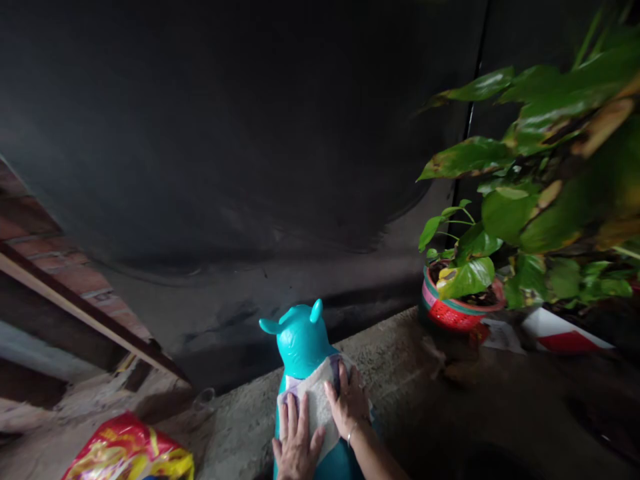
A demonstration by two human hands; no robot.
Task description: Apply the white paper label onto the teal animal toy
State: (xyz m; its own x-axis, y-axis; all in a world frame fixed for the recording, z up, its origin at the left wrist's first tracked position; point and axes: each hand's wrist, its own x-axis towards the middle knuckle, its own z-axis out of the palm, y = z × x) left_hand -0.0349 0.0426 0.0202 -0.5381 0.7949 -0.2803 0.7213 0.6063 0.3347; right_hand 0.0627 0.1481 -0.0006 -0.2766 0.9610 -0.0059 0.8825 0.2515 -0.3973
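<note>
Hands (320, 420) on cloth (313, 393), teal toy (301, 340)

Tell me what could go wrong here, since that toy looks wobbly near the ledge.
Both hands, the left hand and right hand, press a cloth flat onto the teal animal-shaped toy. The toy is rounded, so it might roll or tip under the push. It stands at the concrete ledge edge, with a darker drop beyond, so it could perhaps slide off. The potted plant sits on the same ledge and might get knocked.
</note>
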